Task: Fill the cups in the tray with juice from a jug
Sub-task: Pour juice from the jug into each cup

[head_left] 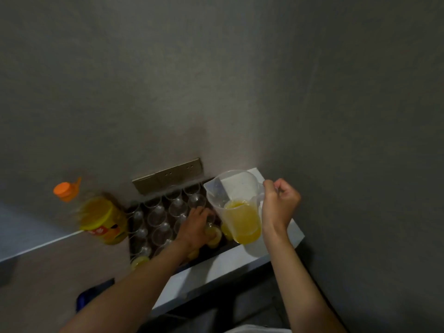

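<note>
A dark tray (134,239) on the white counter holds several clear plastic cups (159,216); most look empty. A few near the tray's front right hold yellow juice (213,235), and one more at the front left (139,260). My left hand (195,228) reaches over the tray and grips one of the juice cups at the front right. My right hand (278,203) grips the handle of a clear plastic jug (236,205), held upright just right of the tray, about a third full of yellow juice.
A large yellow juice bottle (103,219) with an orange cap stands left of the tray. A brass socket plate (168,175) is on the grey wall behind. The white counter edge (216,267) runs in front; a dark blue object (93,295) lies below left.
</note>
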`<control>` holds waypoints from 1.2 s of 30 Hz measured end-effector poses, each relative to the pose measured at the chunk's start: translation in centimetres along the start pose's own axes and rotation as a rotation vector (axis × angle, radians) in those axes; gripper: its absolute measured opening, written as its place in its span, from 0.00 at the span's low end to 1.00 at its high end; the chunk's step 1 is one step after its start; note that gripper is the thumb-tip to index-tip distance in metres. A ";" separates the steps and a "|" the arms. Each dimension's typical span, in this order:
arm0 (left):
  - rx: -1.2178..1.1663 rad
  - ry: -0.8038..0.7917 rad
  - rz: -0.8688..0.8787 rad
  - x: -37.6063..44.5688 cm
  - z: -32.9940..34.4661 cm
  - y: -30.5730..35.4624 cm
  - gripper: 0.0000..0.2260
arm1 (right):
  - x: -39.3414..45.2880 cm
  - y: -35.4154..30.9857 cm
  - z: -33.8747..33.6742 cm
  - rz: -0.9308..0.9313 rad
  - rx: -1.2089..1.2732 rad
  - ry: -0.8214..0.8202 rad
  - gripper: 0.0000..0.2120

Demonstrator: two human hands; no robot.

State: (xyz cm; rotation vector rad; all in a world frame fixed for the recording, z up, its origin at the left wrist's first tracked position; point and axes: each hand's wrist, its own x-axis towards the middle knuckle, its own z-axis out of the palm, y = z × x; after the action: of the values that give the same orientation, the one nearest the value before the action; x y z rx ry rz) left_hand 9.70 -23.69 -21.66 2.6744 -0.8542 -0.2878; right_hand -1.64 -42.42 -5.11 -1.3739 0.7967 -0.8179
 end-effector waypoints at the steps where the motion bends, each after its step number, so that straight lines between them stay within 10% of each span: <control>1: 0.000 0.005 -0.021 -0.6 -0.3 -0.6 0.29 | -0.3 0.1 0.4 0.001 -0.003 -0.010 0.19; 18: -0.153 0.289 -0.437 -9.5 -3.4 -11.9 0.13 | -6.4 1.7 8.4 0.001 -0.050 -0.157 0.20; 28: -0.269 0.291 -0.654 -10.3 -2.3 -15.9 0.40 | -8.5 2.1 11.5 -0.017 -0.056 -0.194 0.20; 36: -0.360 0.187 -0.683 -10.1 -1.3 -17.0 0.43 | -9.6 2.4 12.8 -0.022 -0.075 -0.168 0.19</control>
State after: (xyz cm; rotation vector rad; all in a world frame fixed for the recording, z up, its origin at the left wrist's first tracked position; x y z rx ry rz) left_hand 10.96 -4.28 -25.62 2.4982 0.1790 -0.2986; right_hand 4.68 -27.64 -6.91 -1.4991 0.6876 -0.6852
